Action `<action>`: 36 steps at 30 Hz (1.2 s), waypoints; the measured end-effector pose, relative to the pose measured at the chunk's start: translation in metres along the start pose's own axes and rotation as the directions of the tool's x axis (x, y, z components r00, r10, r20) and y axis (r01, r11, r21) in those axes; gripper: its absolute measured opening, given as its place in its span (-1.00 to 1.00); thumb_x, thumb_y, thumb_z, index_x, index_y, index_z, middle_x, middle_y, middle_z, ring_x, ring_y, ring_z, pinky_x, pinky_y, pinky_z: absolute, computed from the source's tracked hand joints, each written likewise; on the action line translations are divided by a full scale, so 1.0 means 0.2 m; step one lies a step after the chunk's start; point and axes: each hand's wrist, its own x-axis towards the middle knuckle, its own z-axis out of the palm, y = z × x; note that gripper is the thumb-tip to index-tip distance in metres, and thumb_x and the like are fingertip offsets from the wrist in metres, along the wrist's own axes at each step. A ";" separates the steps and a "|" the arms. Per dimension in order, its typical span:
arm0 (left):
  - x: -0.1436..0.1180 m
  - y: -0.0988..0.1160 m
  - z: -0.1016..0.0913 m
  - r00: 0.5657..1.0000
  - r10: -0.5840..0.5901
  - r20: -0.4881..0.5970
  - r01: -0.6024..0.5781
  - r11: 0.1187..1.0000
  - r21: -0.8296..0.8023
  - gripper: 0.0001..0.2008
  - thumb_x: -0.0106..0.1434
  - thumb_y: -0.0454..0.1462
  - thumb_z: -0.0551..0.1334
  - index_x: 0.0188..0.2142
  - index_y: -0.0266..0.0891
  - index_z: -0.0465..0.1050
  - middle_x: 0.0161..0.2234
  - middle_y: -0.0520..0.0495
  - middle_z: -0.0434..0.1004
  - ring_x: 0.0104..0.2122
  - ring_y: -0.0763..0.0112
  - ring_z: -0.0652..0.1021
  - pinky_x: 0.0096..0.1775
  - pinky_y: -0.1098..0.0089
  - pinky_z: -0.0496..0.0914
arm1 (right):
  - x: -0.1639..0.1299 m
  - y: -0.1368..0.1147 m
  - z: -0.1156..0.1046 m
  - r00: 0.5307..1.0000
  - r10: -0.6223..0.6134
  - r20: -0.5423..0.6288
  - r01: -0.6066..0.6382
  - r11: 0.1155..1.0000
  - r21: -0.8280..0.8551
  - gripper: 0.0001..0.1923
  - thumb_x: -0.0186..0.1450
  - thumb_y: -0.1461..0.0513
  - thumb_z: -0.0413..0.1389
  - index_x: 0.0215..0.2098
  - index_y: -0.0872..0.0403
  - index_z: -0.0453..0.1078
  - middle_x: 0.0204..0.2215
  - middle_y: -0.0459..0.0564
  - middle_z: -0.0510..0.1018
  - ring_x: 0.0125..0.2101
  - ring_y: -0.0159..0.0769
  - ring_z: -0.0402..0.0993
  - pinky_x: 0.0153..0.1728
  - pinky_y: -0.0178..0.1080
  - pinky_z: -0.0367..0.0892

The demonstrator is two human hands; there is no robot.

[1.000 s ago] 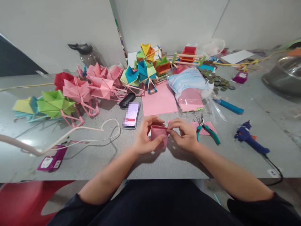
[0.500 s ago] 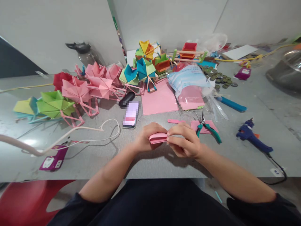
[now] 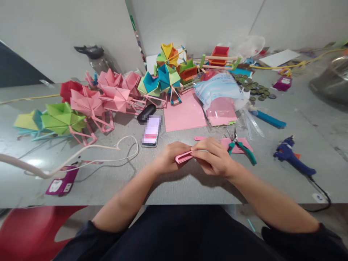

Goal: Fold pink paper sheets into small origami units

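A strip of pink paper [image 3: 183, 157], folded into a narrow flat loop, is held above the table's near middle. My left hand [image 3: 170, 157] grips its left end, with the fingers behind the fold. At the right end, my right hand [image 3: 212, 156] pinches the paper between thumb and fingertips. Just beyond my right hand lies a thin pink strip [image 3: 199, 138]. To the right of it, green-handled pliers [image 3: 241, 146] rest on a small stack of pink paper [image 3: 247, 143].
Folded-paper models [image 3: 116, 95] line the back left. A phone [image 3: 151, 131] and a black case [image 3: 146, 114] lie left of pink sheets [image 3: 185, 112]. On the right are a plastic bag [image 3: 220, 88], a blue cutter [image 3: 269, 118] and a glue gun [image 3: 295, 157]. A white cable [image 3: 108, 148] crosses the left.
The pink loop has been pressed flatter and its opening tilts up toward the right. Both hands have stayed nearly in place, with my right fingers shifted slightly along the edge.
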 end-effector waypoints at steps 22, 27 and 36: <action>0.02 0.06 -0.02 0.995 -0.095 0.021 0.096 0.994 -0.050 -0.85 0.54 -0.28 0.25 -0.07 -0.17 0.64 -0.26 -0.09 0.78 -0.25 0.33 0.74 -0.12 0.30 0.60 | -0.03 0.03 0.02 0.968 0.245 -0.052 -0.218 0.926 0.308 -0.94 0.50 0.23 0.29 -0.12 0.02 0.64 -0.38 -0.05 0.74 -0.39 -0.29 0.70 -0.32 -0.23 0.64; 0.03 0.08 -0.03 0.988 -0.152 -0.009 0.151 0.986 -0.072 -0.84 0.53 -0.28 0.26 -0.05 -0.19 0.65 -0.23 -0.10 0.79 -0.28 0.36 0.72 -0.18 0.35 0.59 | -0.02 0.02 0.02 0.965 0.239 -0.106 -0.204 0.941 0.270 -0.85 0.49 0.34 0.25 -0.07 0.01 0.65 -0.34 -0.02 0.77 -0.36 -0.26 0.74 -0.34 -0.25 0.65; 0.03 0.08 -0.04 0.989 -0.147 0.000 0.147 0.986 -0.077 -0.83 0.54 -0.24 0.27 -0.13 -0.20 0.66 -0.26 -0.10 0.78 -0.28 0.34 0.72 -0.16 0.32 0.59 | -0.01 -0.01 0.04 0.959 0.254 -0.126 -0.217 0.944 0.249 -0.88 0.47 0.34 0.25 -0.14 0.01 0.64 -0.42 -0.04 0.74 -0.45 -0.26 0.70 -0.40 -0.24 0.62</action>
